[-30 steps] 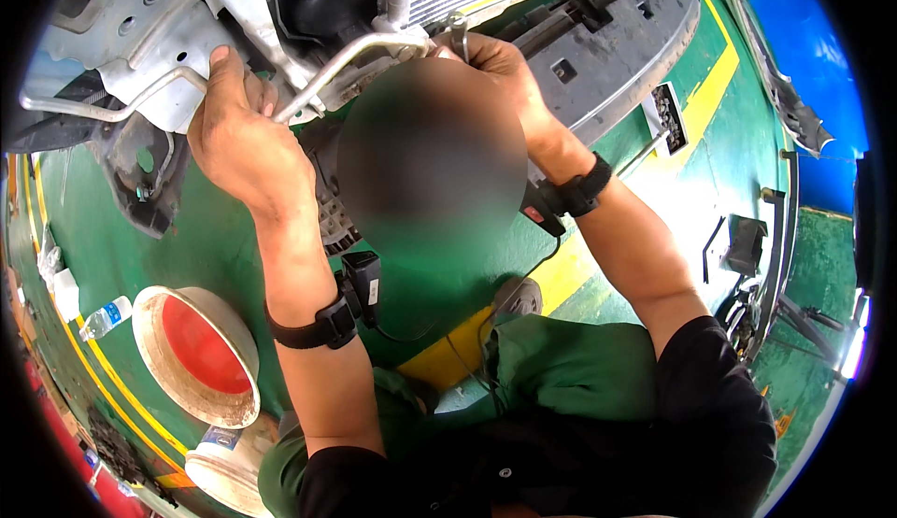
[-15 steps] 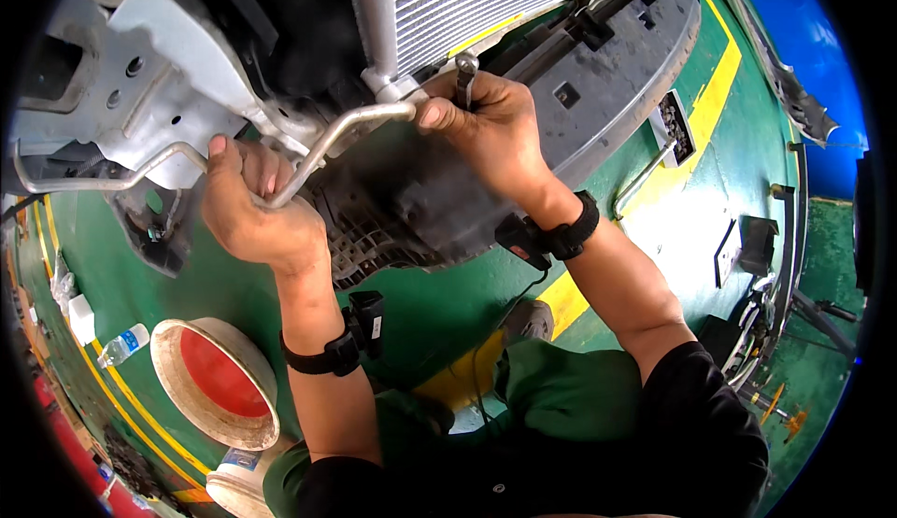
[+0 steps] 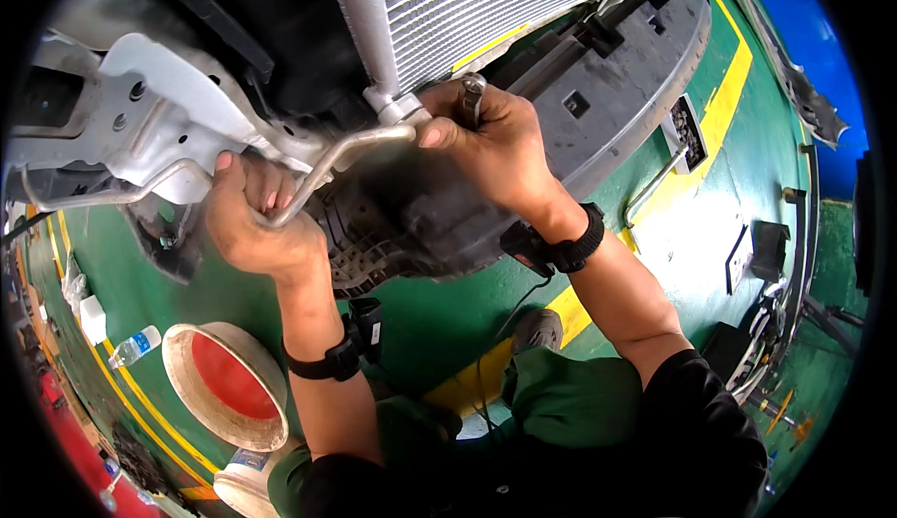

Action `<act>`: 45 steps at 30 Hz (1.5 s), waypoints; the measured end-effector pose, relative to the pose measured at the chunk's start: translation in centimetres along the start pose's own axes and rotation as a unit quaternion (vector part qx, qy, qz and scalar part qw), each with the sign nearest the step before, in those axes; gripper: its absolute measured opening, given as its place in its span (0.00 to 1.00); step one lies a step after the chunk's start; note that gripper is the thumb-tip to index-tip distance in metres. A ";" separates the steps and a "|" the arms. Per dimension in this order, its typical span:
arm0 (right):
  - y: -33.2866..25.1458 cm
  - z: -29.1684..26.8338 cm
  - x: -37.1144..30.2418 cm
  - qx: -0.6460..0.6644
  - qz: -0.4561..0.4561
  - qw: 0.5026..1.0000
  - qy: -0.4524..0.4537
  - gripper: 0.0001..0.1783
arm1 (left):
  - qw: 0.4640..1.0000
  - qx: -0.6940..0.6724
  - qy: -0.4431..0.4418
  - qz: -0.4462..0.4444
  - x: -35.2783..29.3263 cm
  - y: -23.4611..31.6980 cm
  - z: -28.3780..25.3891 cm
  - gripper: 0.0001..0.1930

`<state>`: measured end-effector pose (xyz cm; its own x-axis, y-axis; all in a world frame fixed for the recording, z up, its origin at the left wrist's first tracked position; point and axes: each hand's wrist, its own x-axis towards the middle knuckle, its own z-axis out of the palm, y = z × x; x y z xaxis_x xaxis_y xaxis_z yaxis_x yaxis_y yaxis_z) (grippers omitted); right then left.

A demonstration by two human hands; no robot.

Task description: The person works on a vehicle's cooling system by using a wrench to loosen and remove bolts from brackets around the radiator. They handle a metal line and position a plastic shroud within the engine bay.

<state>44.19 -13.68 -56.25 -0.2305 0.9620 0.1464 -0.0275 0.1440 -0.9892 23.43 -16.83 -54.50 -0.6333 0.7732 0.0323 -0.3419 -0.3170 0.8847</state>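
Observation:
A bent silver metal pipe (image 3: 320, 178) runs from the car's underside at the left to the lower corner of a finned condenser (image 3: 467, 14). Around the pipe's lower bend, my left hand (image 3: 266, 233) is closed, thumb on top. At the other end, my right hand (image 3: 505, 154) is closed by the fitting block (image 3: 402, 110), its thumb against the pipe's tip. A wrench (image 3: 474, 95) sticks up out of my right fingers; its other end is hidden. Whether the pipe is seated in the fitting I cannot tell.
A dark plastic bumper part (image 3: 617, 79) lies beyond my right hand. A pale metal frame bracket (image 3: 177, 107) is at upper left. On the green floor stand a bucket with a red inside (image 3: 271, 439), a water bottle (image 3: 135, 347), and a parts tray (image 3: 687, 130) beside a bent bar (image 3: 654, 184).
The view has shifted slightly, so the scene sits a little lower and further right. Both hands keep their grips on the pipe, and the wrench remains in my right hand.

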 end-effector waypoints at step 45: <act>0.2 -0.3 -0.3 -0.007 0.037 0.999 0.011 0.25 | 0.998 0.054 0.018 0.007 -0.3 0.5 1.3 0.18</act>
<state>44.52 -13.86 -56.51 -0.2095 0.9750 0.0737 0.0033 0.0761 -0.9971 24.35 -16.56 -53.49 -0.6627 0.7482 0.0310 -0.2559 -0.2653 0.9296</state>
